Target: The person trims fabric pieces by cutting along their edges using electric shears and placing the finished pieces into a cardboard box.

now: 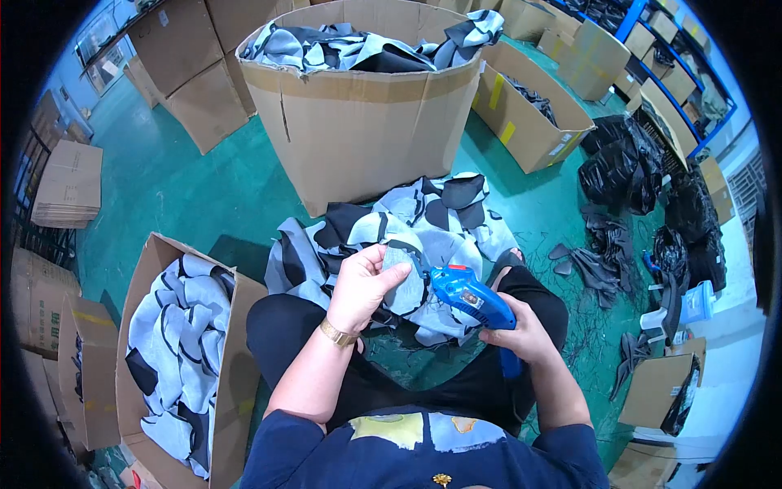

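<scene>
My left hand [366, 285], a gold watch at its wrist, pinches a light grey fabric piece [405, 291] with black edging between thumb and fingers. In my right hand [521, 330] is a blue handheld electric cutter [468, 293] with a red button on top. Its front end points left and meets the edge of the held fabric; the blade itself cannot be made out. Under both hands, between my knees, a pile of grey and black fabric pieces [423, 212] lies on the green floor.
A tall cardboard box [366, 122] full of similar fabric stands ahead. Another open box [236, 367] with fabric is at my left. Black plastic bags [623, 163] and dark scraps [599, 253] lie to the right. Cut thread ends litter the floor. Blue shelving [680, 61] stands at the back right.
</scene>
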Motion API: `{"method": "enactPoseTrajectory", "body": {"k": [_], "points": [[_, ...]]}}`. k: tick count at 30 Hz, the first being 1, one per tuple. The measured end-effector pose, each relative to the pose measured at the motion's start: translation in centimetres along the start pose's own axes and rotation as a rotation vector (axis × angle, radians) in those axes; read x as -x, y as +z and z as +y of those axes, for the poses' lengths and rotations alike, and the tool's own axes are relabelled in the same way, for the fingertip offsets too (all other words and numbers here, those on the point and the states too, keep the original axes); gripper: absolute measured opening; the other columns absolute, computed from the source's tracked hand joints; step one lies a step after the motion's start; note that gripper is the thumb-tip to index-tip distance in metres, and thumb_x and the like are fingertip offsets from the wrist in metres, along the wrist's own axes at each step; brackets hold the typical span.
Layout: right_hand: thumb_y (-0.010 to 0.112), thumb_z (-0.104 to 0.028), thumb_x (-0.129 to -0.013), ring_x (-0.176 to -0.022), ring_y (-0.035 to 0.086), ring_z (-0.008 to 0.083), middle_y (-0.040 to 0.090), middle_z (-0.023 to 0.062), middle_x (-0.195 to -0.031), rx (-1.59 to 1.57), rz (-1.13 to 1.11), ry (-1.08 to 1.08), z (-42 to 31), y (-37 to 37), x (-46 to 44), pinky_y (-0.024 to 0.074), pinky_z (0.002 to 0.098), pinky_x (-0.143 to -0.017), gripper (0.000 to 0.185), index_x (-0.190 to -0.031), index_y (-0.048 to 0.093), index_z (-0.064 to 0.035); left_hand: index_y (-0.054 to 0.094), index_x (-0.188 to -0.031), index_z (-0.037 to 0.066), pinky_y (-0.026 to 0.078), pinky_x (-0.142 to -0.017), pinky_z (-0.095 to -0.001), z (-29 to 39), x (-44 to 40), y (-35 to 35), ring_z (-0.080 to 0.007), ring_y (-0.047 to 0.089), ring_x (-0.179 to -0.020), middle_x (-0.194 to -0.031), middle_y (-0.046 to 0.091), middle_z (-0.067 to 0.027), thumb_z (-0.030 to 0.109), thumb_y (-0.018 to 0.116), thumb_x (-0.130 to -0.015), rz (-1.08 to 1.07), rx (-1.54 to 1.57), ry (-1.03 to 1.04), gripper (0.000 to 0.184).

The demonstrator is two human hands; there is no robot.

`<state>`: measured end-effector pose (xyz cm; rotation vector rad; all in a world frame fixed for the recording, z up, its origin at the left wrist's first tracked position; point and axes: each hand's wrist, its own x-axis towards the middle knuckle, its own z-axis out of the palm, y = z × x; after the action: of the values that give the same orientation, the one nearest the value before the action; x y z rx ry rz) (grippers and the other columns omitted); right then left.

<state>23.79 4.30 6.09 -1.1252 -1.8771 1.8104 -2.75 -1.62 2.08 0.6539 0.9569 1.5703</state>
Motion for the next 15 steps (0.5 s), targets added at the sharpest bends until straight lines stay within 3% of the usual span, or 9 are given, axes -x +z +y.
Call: {"method": "enactPoseTrajectory", "body": {"k": [5,15], "points": [[0.073,-0.008,-0.070,-0.086,0.056,0.0102,0.061,0.0029,-0.095,-0.036,-0.084,0.037,0.6,-1.2,-0.6,0.0451,0.0269,-0.080,0.046,-0.112,0.058,0.0013,0.064,-0.101,0.001,0.044,-0.065,-0.0188,-0.2,0.0,-0.9,-0.0017,0.055,-0.073,-0.086,0.064,0.0021,0.001,0.065,-0.084,-0.035,-0.238,-0.003,0.017],[0.074,-0.014,-0.067,-0.087,0.056,0.0138,0.061,0.0060,-0.095,0.108,-0.143,0.024,0.7,-2.5,-1.0,0.0450,0.0288,-0.080,0.048,-0.110,0.058,0.0015,0.066,-0.093,0.001,0.037,-0.052,-0.0180,0.7,0.0,-1.7,0.0014,0.046,-0.060,-0.073,0.057,0.0077,0.008,0.065,-0.080,-0.172,-0.372,-0.125,0.014]]}}
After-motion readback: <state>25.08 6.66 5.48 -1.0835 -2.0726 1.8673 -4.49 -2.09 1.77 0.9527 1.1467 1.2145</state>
